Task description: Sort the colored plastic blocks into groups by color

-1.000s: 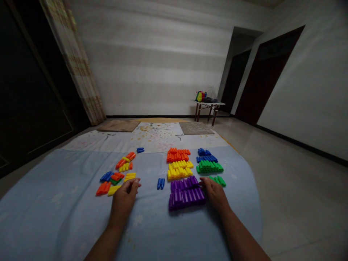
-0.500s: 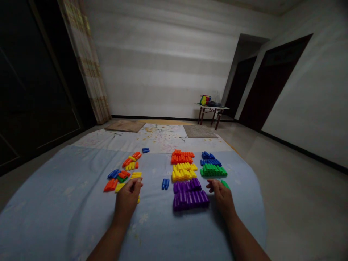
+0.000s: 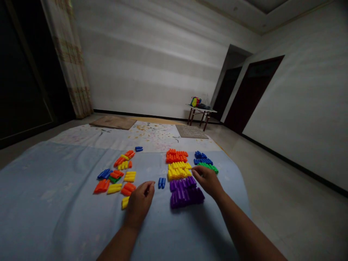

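Observation:
My left hand [image 3: 140,203] hovers over the blue cloth, its fingers loosely curled, with a gap between thumb and forefinger and nothing seen between them. Just right of its fingertips lies a pair of blue plastic tubes [image 3: 161,183]. My right hand [image 3: 208,179] reaches inward, fingers stretched toward the right end of the stacked yellow tubes [image 3: 179,171]; I cannot tell if they touch. No object shows in it. It partly hides the green tubes [image 3: 208,167]. Purple tubes [image 3: 187,197] are piled in front of the yellow ones, orange tubes [image 3: 176,156] behind.
Blue tubes [image 3: 203,160] lie at the back right. On the left are scattered small groups: orange tubes [image 3: 101,186], yellow tubes [image 3: 129,177] and blue tubes [image 3: 104,174]. Two flat boards, brown [image 3: 113,122] and grey [image 3: 191,132], rest at the far edge.
My left hand has moved right, closer to the blue pair, uncovering orange and yellow tubes. My right hand has moved left and away from me, over the green tubes' front. The view has turned and tilted.

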`<state>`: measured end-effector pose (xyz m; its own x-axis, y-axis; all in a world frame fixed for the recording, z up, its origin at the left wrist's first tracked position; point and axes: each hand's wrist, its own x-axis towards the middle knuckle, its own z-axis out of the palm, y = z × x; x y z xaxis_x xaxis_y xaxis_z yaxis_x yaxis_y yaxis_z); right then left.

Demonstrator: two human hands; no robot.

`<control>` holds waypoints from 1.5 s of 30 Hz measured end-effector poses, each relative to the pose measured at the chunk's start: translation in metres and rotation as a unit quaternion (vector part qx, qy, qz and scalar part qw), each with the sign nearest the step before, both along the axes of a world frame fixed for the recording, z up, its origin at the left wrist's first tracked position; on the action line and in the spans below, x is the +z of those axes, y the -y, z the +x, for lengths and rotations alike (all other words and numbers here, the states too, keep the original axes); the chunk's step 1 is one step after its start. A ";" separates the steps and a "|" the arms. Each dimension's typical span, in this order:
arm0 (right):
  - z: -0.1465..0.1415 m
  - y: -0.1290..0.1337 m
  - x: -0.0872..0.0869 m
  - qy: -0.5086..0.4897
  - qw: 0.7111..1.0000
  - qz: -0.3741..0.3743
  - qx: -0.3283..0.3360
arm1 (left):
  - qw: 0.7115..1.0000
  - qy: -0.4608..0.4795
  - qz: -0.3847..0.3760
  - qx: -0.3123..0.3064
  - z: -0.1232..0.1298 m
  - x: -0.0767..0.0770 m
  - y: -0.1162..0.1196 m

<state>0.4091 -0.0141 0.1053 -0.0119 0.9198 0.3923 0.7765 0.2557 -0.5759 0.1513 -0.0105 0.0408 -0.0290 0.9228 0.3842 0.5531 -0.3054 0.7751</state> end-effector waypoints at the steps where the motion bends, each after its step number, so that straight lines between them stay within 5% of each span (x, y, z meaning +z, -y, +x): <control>1: -0.006 -0.004 0.005 0.028 0.999 -0.018 0.009 | 1.000 0.004 -0.004 0.001 0.000 -0.002 -0.001; 9: -0.032 -0.033 0.013 0.251 0.953 -0.166 0.026 | 0.999 0.023 -0.025 -0.009 0.000 -0.010 -0.003; 19: -0.048 -0.047 0.007 0.272 0.946 -0.172 0.038 | 1.000 0.004 0.005 -0.010 -0.005 -0.010 0.003; 23: -0.072 -0.061 0.008 0.292 0.934 -0.158 0.133 | 1.000 -0.003 0.016 0.007 -0.008 -0.007 0.005; 27: -0.097 -0.071 0.006 0.356 0.887 -0.112 0.274 | 0.999 -0.014 0.025 0.024 -0.009 -0.006 0.006; 35: -0.108 -0.080 -0.015 0.478 0.815 -0.103 0.311 | 0.998 -0.033 0.018 0.040 -0.009 -0.008 0.004; 45: -0.125 -0.075 -0.018 0.433 0.866 -0.105 0.226 | 0.998 -0.020 0.014 0.050 -0.013 -0.010 0.003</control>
<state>0.2846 0.0614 0.0877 -0.5950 0.7948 -0.1198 0.7888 0.6060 0.1025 0.1379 -0.0136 0.0310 -0.1044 0.9046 0.4133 0.6119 -0.2692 0.7438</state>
